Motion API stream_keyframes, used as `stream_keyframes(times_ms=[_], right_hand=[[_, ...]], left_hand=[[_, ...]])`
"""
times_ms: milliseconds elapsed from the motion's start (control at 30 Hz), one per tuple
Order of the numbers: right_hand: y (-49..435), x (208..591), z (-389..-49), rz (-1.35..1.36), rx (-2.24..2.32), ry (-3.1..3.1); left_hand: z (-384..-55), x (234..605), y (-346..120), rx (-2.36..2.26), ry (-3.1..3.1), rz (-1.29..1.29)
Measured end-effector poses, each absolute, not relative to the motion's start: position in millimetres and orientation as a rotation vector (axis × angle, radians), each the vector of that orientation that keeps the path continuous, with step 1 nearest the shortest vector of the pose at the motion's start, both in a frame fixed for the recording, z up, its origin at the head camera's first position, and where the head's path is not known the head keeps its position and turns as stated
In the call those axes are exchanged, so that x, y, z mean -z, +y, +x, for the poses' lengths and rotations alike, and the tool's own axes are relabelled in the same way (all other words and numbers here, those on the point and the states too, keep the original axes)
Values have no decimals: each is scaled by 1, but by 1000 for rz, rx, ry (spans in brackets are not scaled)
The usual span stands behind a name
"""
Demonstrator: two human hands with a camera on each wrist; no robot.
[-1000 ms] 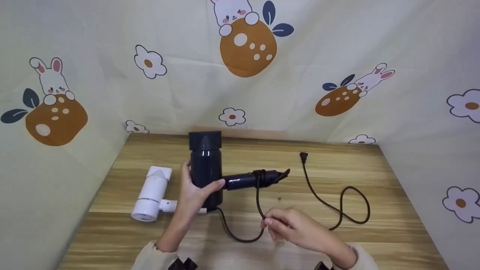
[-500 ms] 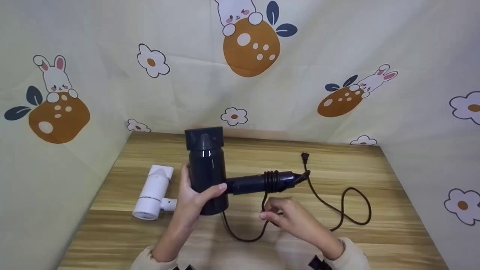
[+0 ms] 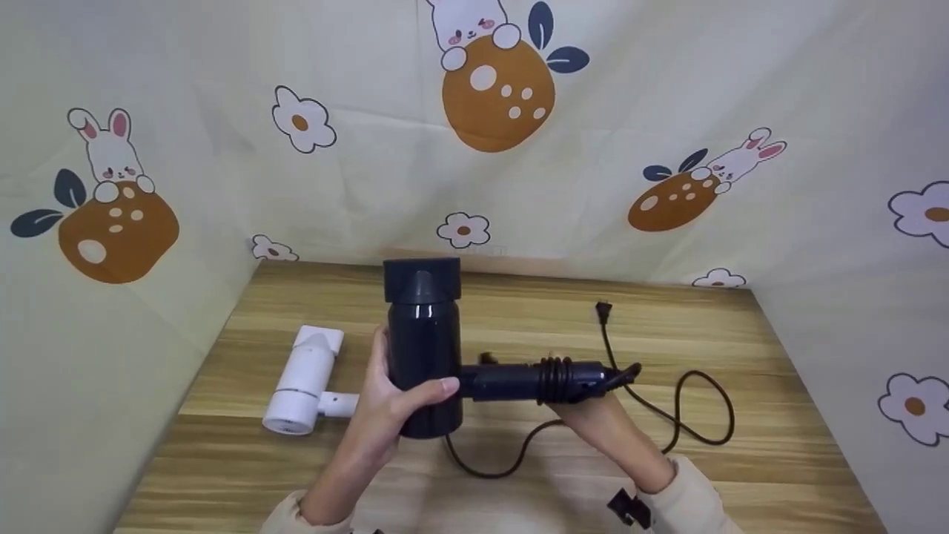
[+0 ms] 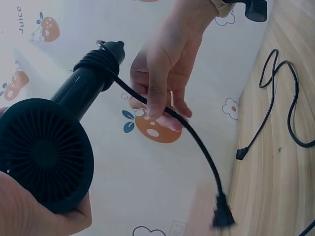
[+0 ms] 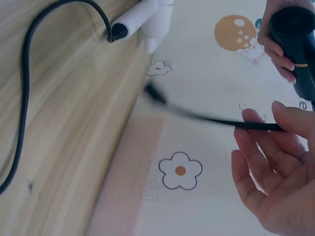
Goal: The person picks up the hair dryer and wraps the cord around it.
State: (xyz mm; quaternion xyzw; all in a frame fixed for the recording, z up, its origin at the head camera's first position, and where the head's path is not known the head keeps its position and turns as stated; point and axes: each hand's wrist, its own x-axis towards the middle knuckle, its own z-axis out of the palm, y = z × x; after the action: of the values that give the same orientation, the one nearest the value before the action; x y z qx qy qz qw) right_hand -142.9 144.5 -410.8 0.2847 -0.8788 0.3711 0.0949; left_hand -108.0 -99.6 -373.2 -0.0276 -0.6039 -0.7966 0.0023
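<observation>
A dark navy hair dryer [image 3: 425,341] is held up off the table, its nozzle pointing away from me. My left hand [image 3: 393,406] grips its barrel, thumb across the front near the handle joint. Several turns of black power cord [image 3: 554,380] lie round the handle. Behind that handle is my right hand [image 3: 589,415], its fingers mostly hidden in the head view. The right wrist view shows this right hand [image 5: 275,162] pinching the cord between thumb and fingers. The cord's free end hangs past the fingers, with the plug [image 4: 224,214] dangling in the left wrist view.
On the wooden table [image 3: 245,475] at left lies a white hair dryer [image 3: 299,386]. A black cord [image 3: 730,415] runs from its handle across the table, loops at right and ends in a plug [image 3: 604,311]. Patterned cloth [image 3: 371,185] walls the back and sides.
The navy hair dryer has shifted right and a little nearer to me. My right hand has passed the cord from below the handle to behind it, and more turns show.
</observation>
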Motion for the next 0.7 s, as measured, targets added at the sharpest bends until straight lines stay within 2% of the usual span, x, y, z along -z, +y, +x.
stream_keyframes(times_ms=[333, 700], right_hand=[[161, 408, -159, 1300, -1190, -2303], [177, 401, -156, 1227, -1035, -2479]], left_hand=[[-108, 377, -111, 2472, -2142, -236], [-113, 382, -110, 2204, -2466, -449]])
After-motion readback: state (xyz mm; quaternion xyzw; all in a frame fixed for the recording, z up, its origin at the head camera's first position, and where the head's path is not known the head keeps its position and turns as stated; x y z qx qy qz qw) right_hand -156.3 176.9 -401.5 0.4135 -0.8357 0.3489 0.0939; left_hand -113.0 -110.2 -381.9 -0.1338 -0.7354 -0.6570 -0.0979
